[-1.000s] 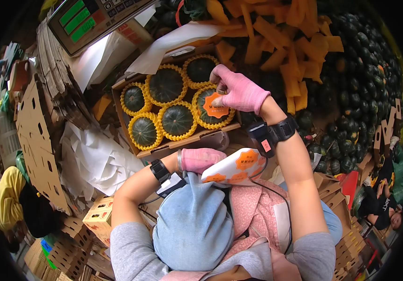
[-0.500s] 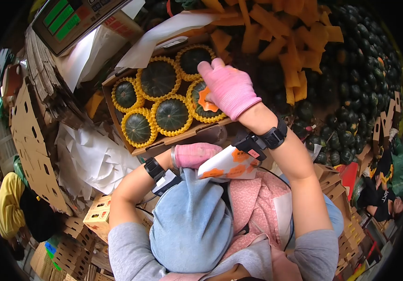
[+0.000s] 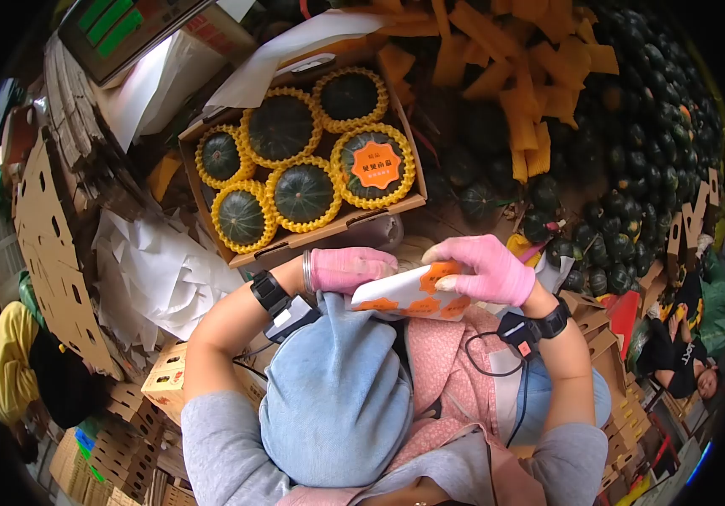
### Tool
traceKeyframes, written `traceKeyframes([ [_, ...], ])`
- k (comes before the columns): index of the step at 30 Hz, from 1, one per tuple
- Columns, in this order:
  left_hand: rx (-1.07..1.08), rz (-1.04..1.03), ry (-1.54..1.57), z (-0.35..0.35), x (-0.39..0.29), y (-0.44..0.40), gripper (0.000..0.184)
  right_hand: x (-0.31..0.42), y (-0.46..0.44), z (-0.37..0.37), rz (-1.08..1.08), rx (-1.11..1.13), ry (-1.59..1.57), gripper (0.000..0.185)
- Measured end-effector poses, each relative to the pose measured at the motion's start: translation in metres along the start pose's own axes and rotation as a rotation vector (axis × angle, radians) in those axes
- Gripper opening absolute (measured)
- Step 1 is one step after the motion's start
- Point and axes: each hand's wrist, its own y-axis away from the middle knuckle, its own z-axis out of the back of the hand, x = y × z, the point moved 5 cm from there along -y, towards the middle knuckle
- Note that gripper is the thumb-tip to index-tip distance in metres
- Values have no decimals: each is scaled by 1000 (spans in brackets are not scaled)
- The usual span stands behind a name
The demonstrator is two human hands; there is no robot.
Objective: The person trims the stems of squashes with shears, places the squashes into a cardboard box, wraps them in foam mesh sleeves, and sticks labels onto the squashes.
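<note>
A white sheet of orange labels point(image 3: 409, 294) is held low in front of my chest. My left hand point(image 3: 352, 269), in a pink glove, is closed on its left end. My right hand point(image 3: 490, 268), also gloved in pink, pinches the upper right part of the sheet, thumb over an orange label. Beyond my hands is a cardboard box point(image 3: 334, 229) with several dark green pumpkins point(image 3: 302, 193) in yellow foam net sleeves. On the pumpkin at the box's right corner, an orange scalloped label point(image 3: 377, 165) lies face up.
A digital scale point(image 3: 118, 34) stands at the upper left. White paper sheets point(image 3: 147, 278) and flattened cardboard point(image 3: 54, 253) lie on the left. Yellow foam sleeves point(image 3: 539, 76) and a large heap of pumpkins point(image 3: 632, 194) are on the right. Another person point(image 3: 683, 354) is at far right.
My right hand has left the pumpkin at the box's right corner and come back to the label sheet. The orange label now lies flat on that pumpkin. My left hand stays at the sheet.
</note>
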Motion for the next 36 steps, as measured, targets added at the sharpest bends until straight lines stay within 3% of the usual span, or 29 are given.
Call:
traceKeyframes([
  [1,-27,-42,52,0,2,1,25,4,2,0,93,-28,53,32],
  [4,-88,112,217,-5,5,5,27,19,7,-2,241,-34,319,28],
  [7,1,-42,-485,10,7,-7,32,62,2,17,406,-19,404,26],
  [8,4,-184,-638,13,10,-10,38,70,-3,22,453,118,135,24],
  [9,24,-244,-629,12,12,-12,34,77,-10,25,467,189,110,23],
  [11,39,-354,-585,11,24,-24,31,89,-43,31,337,115,-182,21],
  [12,32,-407,-551,13,34,-35,30,90,-65,30,343,20,-105,15],
  [13,44,-312,-409,6,22,-29,33,88,-66,30,443,16,-90,21],
  [14,-27,-192,-560,6,10,-16,31,82,-85,29,322,35,-90,30],
  [16,33,-439,-1098,1,-2,-10,32,73,-127,19,154,70,-20,46],
  [17,-1,-237,-770,2,-5,-6,35,65,-147,11,111,84,53,54],
  [19,45,-415,-1018,8,9,-16,37,54,-178,-3,97,80,204,55],
  [24,27,-344,-521,14,19,-16,39,49,-210,-16,128,113,269,50],
  [28,58,-359,-564,17,20,-16,38,51,-216,-25,92,184,364,55],
  [32,50,-300,-737,20,25,-19,38,65,-215,-34,72,180,651,55],
  [35,27,-260,-458,20,21,-16,43,84,-209,-42,281,-88,856,35],
  [36,26,-239,-410,18,17,-8,43,75,-216,-56,335,118,787,27],
])
